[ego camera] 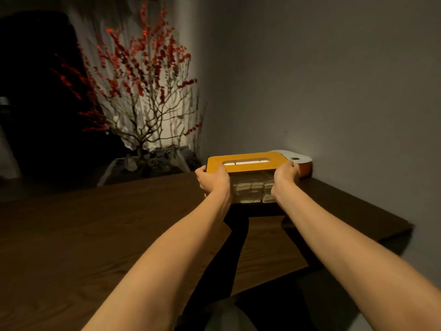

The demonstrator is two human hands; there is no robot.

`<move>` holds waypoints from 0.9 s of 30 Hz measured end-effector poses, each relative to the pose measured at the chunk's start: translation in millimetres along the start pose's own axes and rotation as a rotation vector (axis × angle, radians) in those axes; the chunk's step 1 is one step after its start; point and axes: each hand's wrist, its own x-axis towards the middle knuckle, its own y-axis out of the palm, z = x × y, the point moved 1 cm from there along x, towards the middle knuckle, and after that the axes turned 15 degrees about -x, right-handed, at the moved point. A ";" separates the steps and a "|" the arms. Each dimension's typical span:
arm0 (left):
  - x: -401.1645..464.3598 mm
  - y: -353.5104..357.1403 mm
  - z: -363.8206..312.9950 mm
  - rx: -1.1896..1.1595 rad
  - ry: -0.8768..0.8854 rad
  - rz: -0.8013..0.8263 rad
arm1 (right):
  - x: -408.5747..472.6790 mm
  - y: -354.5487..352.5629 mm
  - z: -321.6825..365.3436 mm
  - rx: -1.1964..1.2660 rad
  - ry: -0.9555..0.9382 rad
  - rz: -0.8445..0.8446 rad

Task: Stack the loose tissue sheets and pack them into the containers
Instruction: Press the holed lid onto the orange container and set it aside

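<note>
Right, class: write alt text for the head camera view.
Two bare hands, left hand and right hand, grip the ends of a clear tissue box with a yellow slotted lid on a dark wooden table. A red-blossomed branch arrangement stands behind.

Dark wood table [83, 235] sitting vs grey wall [334, 80]. Potted branch w/ red blossoms [140, 75] standing far left, beyond table edge; bg behind it staying dark, unreadable.
</note>
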 end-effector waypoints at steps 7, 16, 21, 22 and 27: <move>-44.8 63.9 61.8 0.025 -0.103 0.157 | 51.2 -84.1 4.5 -0.002 -0.051 -0.162; -85.1 109.5 114.0 0.050 -0.210 0.359 | 98.4 -151.0 -8.7 -0.017 -0.055 -0.328; -89.2 123.1 129.7 0.076 -0.212 0.475 | 115.0 -165.1 -16.5 -0.002 -0.086 -0.414; -87.3 125.1 132.8 0.097 -0.203 0.510 | 117.7 -165.8 -18.9 -0.018 -0.101 -0.418; -79.8 134.3 143.0 0.367 -0.122 0.628 | 121.8 -165.0 -36.2 -0.303 -0.246 -0.541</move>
